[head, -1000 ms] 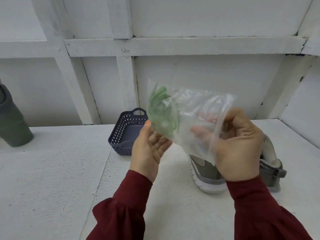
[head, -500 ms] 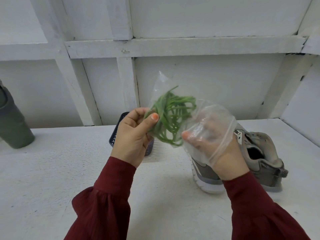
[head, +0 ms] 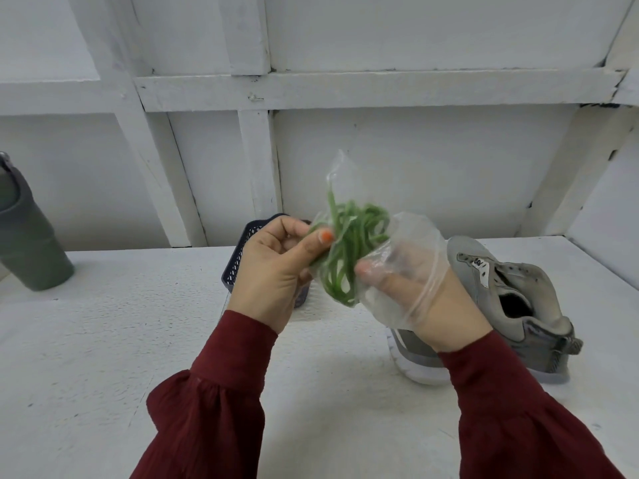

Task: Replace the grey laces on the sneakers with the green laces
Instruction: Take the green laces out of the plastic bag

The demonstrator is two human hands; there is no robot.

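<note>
"What was the surface?"
"A rough white table (head: 103, 340) against a white plank wall (head: 415, 167). Grey sneakers (head: 511, 299) stood on its right side."
"And the hands?"
"Above it, the left hand (head: 273, 267) pinched the clear plastic bag (head: 415, 236). The right hand (head: 425, 299), inside the bag, pinched the green laces (head: 349, 243)."

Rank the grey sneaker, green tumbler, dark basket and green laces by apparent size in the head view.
1. grey sneaker.
2. green tumbler, partly cut off.
3. green laces and dark basket: unranked, laces nearer, basket mostly hidden by the left hand.
</note>
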